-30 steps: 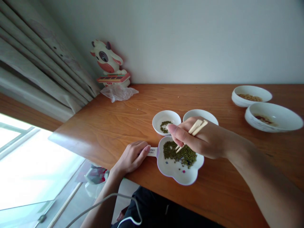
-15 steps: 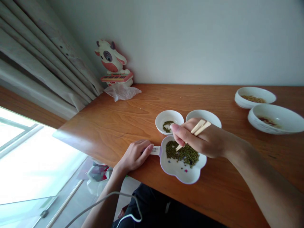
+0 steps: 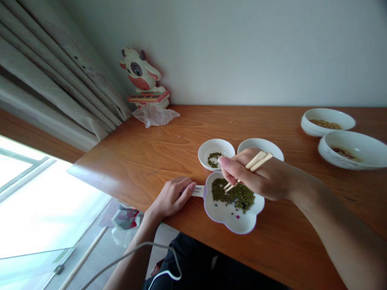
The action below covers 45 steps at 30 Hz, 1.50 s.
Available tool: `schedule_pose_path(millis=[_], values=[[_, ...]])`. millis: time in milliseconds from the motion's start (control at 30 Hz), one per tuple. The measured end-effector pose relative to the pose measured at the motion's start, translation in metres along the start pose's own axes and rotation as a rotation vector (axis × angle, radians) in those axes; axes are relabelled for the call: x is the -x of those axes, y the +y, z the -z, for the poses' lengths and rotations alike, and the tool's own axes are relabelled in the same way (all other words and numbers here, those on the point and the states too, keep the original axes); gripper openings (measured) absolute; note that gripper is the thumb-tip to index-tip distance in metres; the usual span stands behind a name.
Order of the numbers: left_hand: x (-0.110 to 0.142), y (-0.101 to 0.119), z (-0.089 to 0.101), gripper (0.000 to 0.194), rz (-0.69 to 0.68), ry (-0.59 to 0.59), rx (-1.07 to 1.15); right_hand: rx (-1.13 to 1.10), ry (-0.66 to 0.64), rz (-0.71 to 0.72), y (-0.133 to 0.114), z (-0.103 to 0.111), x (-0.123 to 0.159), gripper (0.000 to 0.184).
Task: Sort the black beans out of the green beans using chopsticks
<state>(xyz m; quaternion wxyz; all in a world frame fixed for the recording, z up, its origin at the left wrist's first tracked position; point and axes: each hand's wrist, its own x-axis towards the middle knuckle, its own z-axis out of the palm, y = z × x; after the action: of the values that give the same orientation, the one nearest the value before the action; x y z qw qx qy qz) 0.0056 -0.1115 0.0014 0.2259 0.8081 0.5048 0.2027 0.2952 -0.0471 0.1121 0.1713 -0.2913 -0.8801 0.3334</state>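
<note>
My right hand [image 3: 252, 173] is closed round a pair of wooden chopsticks [image 3: 258, 160], their tips slightly apart among green mung beans [image 3: 242, 196]. The beans lie in a white flower-shaped dish [image 3: 238, 223] with a purple rim and a short handle. On that handle [image 3: 198, 191] my left hand [image 3: 174, 196] is closed, resting on the table. Just behind the dish stands a small white bowl [image 3: 205, 150] with some mung beans [image 3: 214, 160] in it. A second white bowl [image 3: 261, 143] is partly hidden behind my right hand, so its contents do not show.
Two larger white bowls stand at the right: the rear bowl [image 3: 308, 125] holds yellowish bits, the front bowl [image 3: 332, 155] reddish-brown ones. A cow toy [image 3: 142, 78] and a crumpled plastic bag [image 3: 155, 117] sit at the back left. A cable [image 3: 145, 244] crosses above my left forearm.
The chopstick tips have spread a little apart over the beans. Otherwise both hands keep their places, and the view has shifted very slightly.
</note>
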Motion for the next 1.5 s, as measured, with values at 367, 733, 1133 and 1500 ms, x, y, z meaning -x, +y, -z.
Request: schedule_pose_path(millis=[367, 733, 1133, 1500], values=[[0.0002, -0.0009, -0.0004, 0.038, 0.000, 0.004, -0.002, -0.050, -0.021, -0.022, -0.0009, 0.0004, -0.0007, 0.063], [0.0001, -0.0006, 0.0002, 0.038, 0.005, 0.003, -0.007, -0.049, -0.013, -0.012, -0.0021, 0.0003, -0.0014, 0.060], [-0.0009, 0.0012, 0.0013, 0.039, 0.006, 0.007, -0.010, 0.013, -0.020, 0.022, -0.0035, -0.0014, -0.0036, 0.066], [0.0000, 0.0013, 0.0008, 0.038, 0.014, 0.001, -0.010, 0.063, -0.016, 0.029, -0.0040, -0.0045, -0.0051, 0.072]])
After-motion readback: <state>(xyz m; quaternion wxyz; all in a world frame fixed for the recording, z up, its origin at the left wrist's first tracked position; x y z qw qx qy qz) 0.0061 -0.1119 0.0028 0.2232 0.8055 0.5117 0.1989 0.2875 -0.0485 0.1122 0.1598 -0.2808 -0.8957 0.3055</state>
